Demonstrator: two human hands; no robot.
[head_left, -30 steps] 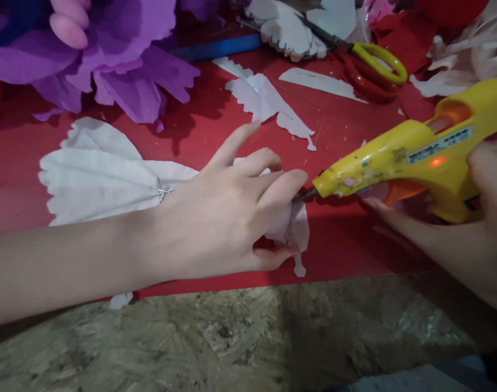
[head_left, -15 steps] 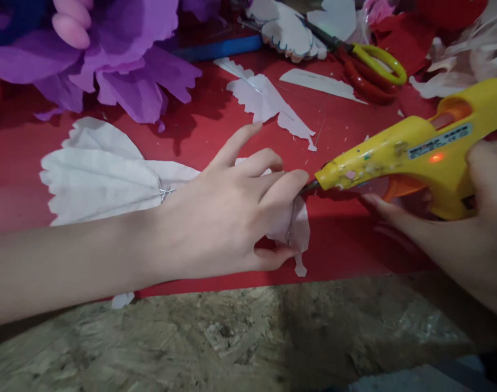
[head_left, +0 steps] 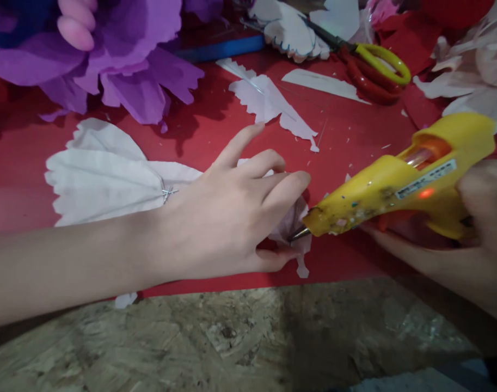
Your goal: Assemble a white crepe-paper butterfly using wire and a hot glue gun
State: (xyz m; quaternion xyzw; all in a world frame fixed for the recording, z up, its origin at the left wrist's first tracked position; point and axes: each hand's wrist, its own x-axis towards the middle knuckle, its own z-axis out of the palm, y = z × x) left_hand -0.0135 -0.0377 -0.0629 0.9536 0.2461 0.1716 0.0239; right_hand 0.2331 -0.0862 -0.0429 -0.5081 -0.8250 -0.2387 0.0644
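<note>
My left hand [head_left: 232,218] pinches the right end of a white folded paper flower [head_left: 101,182] that lies on the red sheet [head_left: 191,130]; a thin wire ties the paper at its middle. Thumb and fingers close on the paper's edge, the forefinger sticks out. My right hand [head_left: 468,239] grips a yellow glue gun [head_left: 399,193] with an orange trigger and a lit lamp. Its metal nozzle touches the paper edge just beside my left thumb.
A large purple paper flower [head_left: 121,60] lies at the back left, with another person's fingertips [head_left: 74,24] on it. Red and yellow scissors [head_left: 370,65], white paper offcuts [head_left: 272,100] and a blue strip [head_left: 219,48] lie behind. Bare chipboard [head_left: 232,337] runs along the near edge.
The glue gun has dropped lower and tilted nozzle-down, its tip moving from beside my forefinger to the paper edge near my thumb. My left hand has stayed put.
</note>
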